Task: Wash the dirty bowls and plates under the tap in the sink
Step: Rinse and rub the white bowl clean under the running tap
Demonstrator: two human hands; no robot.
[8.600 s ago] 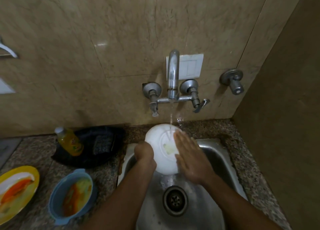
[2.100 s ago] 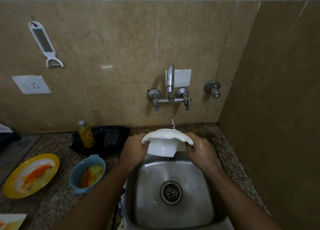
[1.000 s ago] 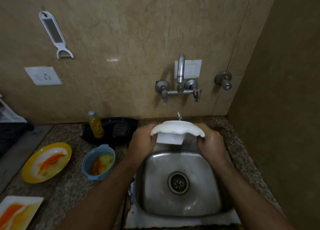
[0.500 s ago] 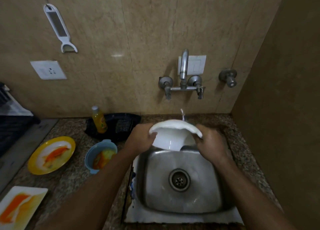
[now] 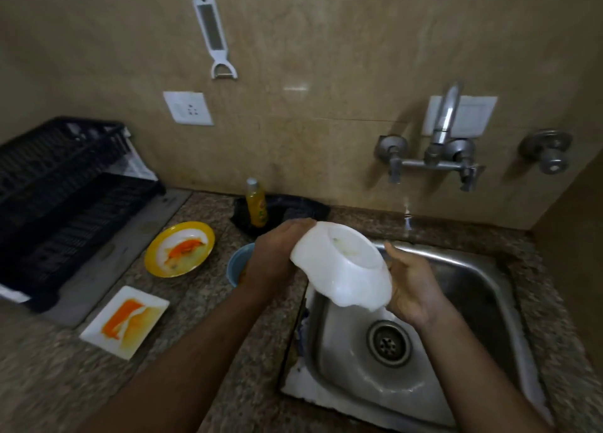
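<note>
The left hand (image 5: 272, 256) grips one side of the white bowl (image 5: 342, 269), fingers curled over its rim. The right hand (image 5: 412, 285) cups the other side, with the fingers looking fairly straight against it. The bowl is tipped over, bottom up, above the left edge of the sink (image 5: 473, 302), away from the tap (image 5: 447, 119). A thin bit of water falls by the wall.

I think the washing of this bowl is about done and it is being carried off. The black rack (image 5: 65, 197) far to the left looks like the place for it. Next it must travel left, over the blue bowl (image 5: 236, 266), the yellow plate (image 5: 179, 248) and the square plate (image 5: 125, 321), all dirty. It should stay high so it does not bump them or the soap bottle (image 5: 256, 206). The counter (image 5: 228, 351) in front has free room. The wet bowl may slip
</note>
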